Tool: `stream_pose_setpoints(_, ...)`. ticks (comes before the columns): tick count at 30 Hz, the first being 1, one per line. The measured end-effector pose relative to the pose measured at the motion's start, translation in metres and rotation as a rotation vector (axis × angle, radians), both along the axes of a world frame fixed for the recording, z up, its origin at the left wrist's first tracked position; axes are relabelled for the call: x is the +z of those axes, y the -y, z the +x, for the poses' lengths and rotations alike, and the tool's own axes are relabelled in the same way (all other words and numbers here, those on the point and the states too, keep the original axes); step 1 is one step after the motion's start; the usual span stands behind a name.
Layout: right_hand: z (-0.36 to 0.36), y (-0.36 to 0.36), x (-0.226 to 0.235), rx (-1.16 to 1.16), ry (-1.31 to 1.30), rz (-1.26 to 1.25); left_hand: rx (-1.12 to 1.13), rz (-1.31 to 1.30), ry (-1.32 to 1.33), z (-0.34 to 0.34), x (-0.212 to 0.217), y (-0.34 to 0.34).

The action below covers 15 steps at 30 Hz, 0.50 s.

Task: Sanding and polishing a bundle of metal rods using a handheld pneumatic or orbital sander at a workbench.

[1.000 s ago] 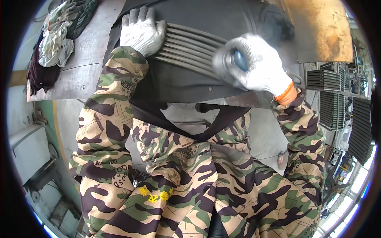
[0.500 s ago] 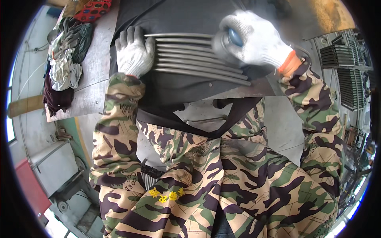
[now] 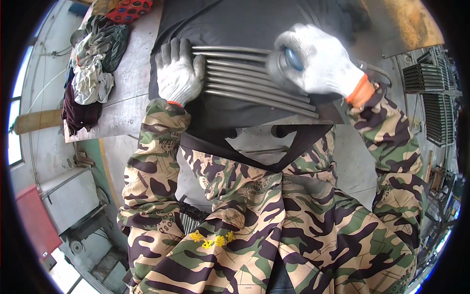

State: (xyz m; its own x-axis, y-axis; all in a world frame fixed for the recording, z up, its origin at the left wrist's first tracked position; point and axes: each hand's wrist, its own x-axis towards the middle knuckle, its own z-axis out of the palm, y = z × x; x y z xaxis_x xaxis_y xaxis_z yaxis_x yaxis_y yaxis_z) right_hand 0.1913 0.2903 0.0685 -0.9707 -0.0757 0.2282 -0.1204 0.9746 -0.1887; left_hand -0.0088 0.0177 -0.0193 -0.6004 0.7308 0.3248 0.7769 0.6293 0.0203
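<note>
Several grey metal rods (image 3: 245, 78) lie side by side on a black cloth (image 3: 220, 22), pointing left to right. My left hand (image 3: 178, 73), in a white glove with grey fingertips, lies flat at their left ends with its fingers stretched out. In a white glove with an orange cuff, my right hand (image 3: 320, 61) is closed over a round, blue-topped power sander (image 3: 293, 60). The sander rests over the right part of the rods. Its lower edge is smeared by motion, and the glove and tool hide some of the rods beneath.
A pile of rags (image 3: 90, 68) lies on the metal tabletop (image 3: 139, 73) at the left. Beside my right wrist curves a thin hose (image 3: 377, 71). Stacks of dark metal bars (image 3: 431, 73) stand off to the right. A rusty brown sheet (image 3: 411, 24) sits at the far right.
The whole view has shifted slightly, so everything appears a little further right and lower. My left hand stays flat at the rod ends; the sander remains in my right hand over the rods.
</note>
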Motion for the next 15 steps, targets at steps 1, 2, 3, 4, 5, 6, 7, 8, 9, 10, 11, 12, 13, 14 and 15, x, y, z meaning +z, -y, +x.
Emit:
stream_pose_setpoints(1, -0.008, -0.002, -0.004, -0.042, 0.005, 0.022, -0.008, -0.003, 0.049, 0.001, 0.002, -0.001)
stream_pose_setpoints(2, -0.012, 0.002, -0.003, -0.030, 0.001, 0.017, 0.005, -0.008, 0.045, -0.001, 0.004, 0.002)
stream_pose_setpoints(3, -0.015, 0.008, -0.001, -0.008, 0.018, 0.008, 0.028, -0.027, 0.051, -0.004, 0.006, 0.001)
stream_pose_setpoints(4, -0.016, 0.014, 0.001, 0.015, 0.035, 0.000, 0.052, -0.047, 0.057, -0.008, 0.006, 0.001)
stream_pose_setpoints(5, -0.008, 0.017, 0.001, 0.056, -0.012, -0.007, 0.033, -0.002, -0.076, -0.007, 0.002, -0.006)
stream_pose_setpoints(6, -0.005, 0.020, 0.000, 0.064, -0.058, -0.008, 0.016, -0.129, -0.094, -0.013, 0.001, -0.010)
stream_pose_setpoints(7, -0.009, 0.020, 0.001, 0.051, -0.033, -0.011, 0.025, -0.070, -0.076, -0.013, -0.001, -0.011)
stream_pose_setpoints(8, -0.015, 0.020, 0.001, 0.038, -0.008, -0.014, 0.034, -0.012, -0.059, -0.012, -0.002, -0.011)
stream_pose_setpoints(9, -0.020, 0.018, 0.000, 0.044, -0.007, -0.009, 0.032, 0.001, -0.028, -0.008, -0.004, -0.007)
stream_pose_setpoints(10, -0.023, 0.013, -0.004, 0.001, -0.001, 0.021, 0.015, 0.015, 0.004, -0.004, -0.007, -0.007)
stream_pose_setpoints(11, -0.028, 0.016, -0.003, -0.025, 0.006, 0.047, 0.008, 0.059, -0.056, 0.002, -0.010, 0.000)
stream_pose_setpoints(12, -0.028, 0.021, -0.002, -0.019, 0.009, 0.048, 0.015, 0.060, -0.053, 0.000, -0.012, 0.002)
stream_pose_setpoints(13, -0.025, 0.027, -0.001, 0.012, 0.003, 0.026, -0.010, 0.093, -0.084, -0.002, -0.015, 0.002)
stream_pose_setpoints(14, -0.023, 0.035, 0.001, 0.041, -0.002, 0.004, -0.036, 0.126, -0.115, -0.005, -0.018, 0.001)
stream_pose_setpoints(15, -0.022, 0.042, 0.004, 0.046, -0.025, -0.015, -0.028, 0.063, 0.028, -0.006, -0.003, -0.010)
